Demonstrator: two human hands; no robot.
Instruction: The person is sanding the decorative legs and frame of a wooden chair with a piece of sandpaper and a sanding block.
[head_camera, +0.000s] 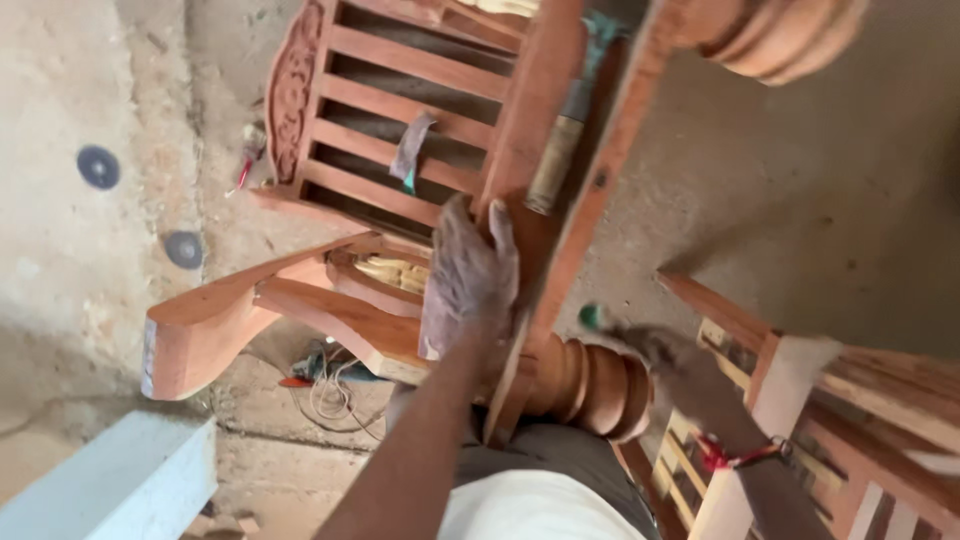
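My left hand, dusty and flat, fingers spread only a little, presses down on the reddish wooden rail of the chair frame; it grips nothing, it just steadies the wood. That rail runs from the top of the view down toward my lap, beside the slatted chair back where a scrap of sandpaper lies on the slats. Just right of my fingers a wooden-handled tool rests between the rails. Below, the turned leg sits against my knee. My right hand is blurred; it seems closed around something with a green tip, though I cannot tell for sure. I judge this is the holding step of smoothing the frame; next calls for firm pressure left and a steady stroke right.
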